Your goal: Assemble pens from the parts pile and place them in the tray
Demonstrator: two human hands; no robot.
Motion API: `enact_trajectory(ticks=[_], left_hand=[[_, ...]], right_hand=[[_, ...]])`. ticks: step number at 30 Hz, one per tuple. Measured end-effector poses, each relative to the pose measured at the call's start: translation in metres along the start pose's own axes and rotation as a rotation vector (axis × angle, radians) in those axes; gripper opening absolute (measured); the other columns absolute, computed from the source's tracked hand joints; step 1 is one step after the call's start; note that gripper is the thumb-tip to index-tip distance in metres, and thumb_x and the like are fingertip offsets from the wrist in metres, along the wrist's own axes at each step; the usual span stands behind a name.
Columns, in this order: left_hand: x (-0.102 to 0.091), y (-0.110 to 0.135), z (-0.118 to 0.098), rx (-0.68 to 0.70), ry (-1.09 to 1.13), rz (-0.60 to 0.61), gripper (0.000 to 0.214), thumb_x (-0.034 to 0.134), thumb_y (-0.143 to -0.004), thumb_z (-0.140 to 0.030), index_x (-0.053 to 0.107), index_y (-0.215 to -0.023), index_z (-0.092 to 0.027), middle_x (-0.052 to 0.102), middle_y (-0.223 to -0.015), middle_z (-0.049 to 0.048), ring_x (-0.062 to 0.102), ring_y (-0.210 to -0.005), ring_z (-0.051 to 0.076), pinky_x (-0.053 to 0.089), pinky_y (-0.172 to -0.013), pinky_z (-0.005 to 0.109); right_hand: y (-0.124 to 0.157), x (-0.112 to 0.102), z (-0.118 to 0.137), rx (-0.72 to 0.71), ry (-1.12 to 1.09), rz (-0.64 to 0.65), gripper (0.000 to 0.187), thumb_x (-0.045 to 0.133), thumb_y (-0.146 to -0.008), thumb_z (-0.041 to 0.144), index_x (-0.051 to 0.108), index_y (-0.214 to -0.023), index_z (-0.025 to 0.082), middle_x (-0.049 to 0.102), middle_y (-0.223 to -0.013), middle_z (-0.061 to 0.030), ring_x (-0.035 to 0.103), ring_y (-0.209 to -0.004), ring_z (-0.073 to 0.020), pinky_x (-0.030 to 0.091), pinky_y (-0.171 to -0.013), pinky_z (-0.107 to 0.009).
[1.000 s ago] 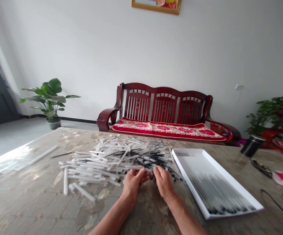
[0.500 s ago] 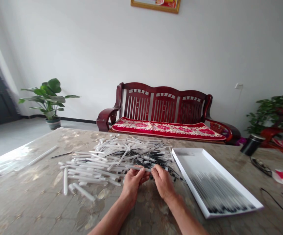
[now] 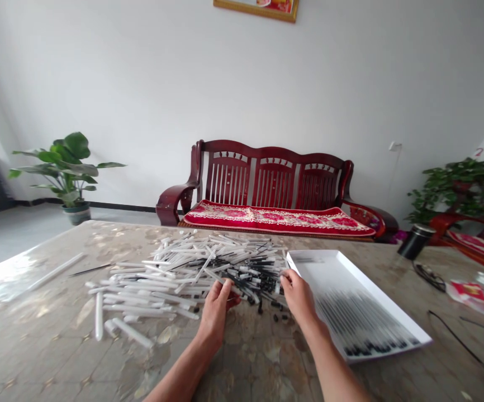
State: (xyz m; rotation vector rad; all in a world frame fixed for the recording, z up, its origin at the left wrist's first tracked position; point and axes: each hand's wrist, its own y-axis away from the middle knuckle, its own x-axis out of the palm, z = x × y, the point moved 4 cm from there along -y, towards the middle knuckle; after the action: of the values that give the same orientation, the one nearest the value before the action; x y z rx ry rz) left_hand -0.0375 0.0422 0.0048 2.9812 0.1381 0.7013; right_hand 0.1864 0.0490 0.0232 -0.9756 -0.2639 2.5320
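My left hand [image 3: 216, 312] is closed, its thumb and fingers pinching a white pen barrel [image 3: 213, 274] that slants up and left over the pile. My right hand [image 3: 299, 296] has moved close to the tray's left edge. Its fingertips are pinched together, and what they hold is too small to make out. In front of both hands lies a heap of white pen barrels [image 3: 150, 293] mixed with black caps and dark thin parts [image 3: 254, 271]. To the right is a shallow white tray [image 3: 315, 257], where a row of clear pens with black ends [image 3: 363, 318] lies side by side.
A black canister [image 3: 416, 241] and a coiled cable [image 3: 430, 277] are on the table's right, near a red-and-clear plastic packet [image 3: 470, 293]. A lone white tube [image 3: 57, 272] lies at left. Behind the table stands a wooden bench [image 3: 267, 178].
My hands have come apart: the right moved rightward toward the tray, while the left keeps a barrel. The whole view has shifted slightly.
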Motion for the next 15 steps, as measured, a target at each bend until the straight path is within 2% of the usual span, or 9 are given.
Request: enact_trajectory(ticks=[2,4,9,12,15], left_hand=[[0.005,0.003,-0.001,-0.009,-0.020,0.068,0.043,0.073,-0.067,-0.058,0.062,-0.077,-0.017,0.068,-0.073,0.0019,0.063,-0.069,0.014,0.053,-0.069,0.026],[0.010,0.006,-0.002,-0.019,-0.041,0.123,0.042,0.071,-0.070,-0.058,0.062,-0.077,-0.017,0.069,-0.075,0.0033,0.064,-0.071,0.016,0.053,-0.071,0.027],[0.009,0.005,-0.003,0.057,-0.183,0.151,0.035,0.066,-0.075,-0.053,0.063,-0.084,-0.019,0.055,-0.056,-0.0042,0.055,-0.054,0.013,0.044,-0.055,0.021],[0.004,0.000,-0.003,0.094,-0.309,0.141,0.034,0.064,-0.077,-0.051,0.067,-0.091,-0.020,0.051,-0.055,-0.0058,0.046,-0.048,0.012,0.035,-0.047,0.020],[-0.001,-0.002,-0.007,0.160,-0.429,0.121,0.032,0.063,-0.078,-0.048,0.071,-0.091,-0.020,0.060,-0.063,-0.0018,0.052,-0.059,0.015,0.039,-0.056,0.022]], right_hand=[[-0.004,-0.009,-0.008,-0.036,0.163,-0.032,0.019,0.054,-0.080,0.021,0.071,-0.086,0.026,0.071,-0.078,-0.0024,0.065,-0.070,-0.0188,0.040,-0.060,-0.025],[-0.004,-0.010,-0.011,-0.107,0.241,0.012,0.026,0.055,-0.076,0.014,0.073,-0.090,0.027,0.072,-0.087,-0.0029,0.066,-0.078,-0.0194,0.042,-0.065,-0.026],[0.003,-0.002,-0.004,-0.246,0.299,0.167,0.037,0.059,-0.073,0.009,0.073,-0.099,0.030,0.069,-0.104,-0.0022,0.065,-0.091,-0.0188,0.044,-0.075,-0.025],[0.004,0.000,-0.001,-0.257,0.354,0.171,0.027,0.060,-0.077,0.013,0.073,-0.095,0.029,0.069,-0.102,-0.0029,0.065,-0.088,-0.0190,0.044,-0.075,-0.026],[0.004,0.002,0.001,-0.288,0.368,0.144,0.015,0.058,-0.082,0.017,0.070,-0.087,0.025,0.068,-0.099,-0.0052,0.065,-0.087,-0.0205,0.045,-0.074,-0.028]])
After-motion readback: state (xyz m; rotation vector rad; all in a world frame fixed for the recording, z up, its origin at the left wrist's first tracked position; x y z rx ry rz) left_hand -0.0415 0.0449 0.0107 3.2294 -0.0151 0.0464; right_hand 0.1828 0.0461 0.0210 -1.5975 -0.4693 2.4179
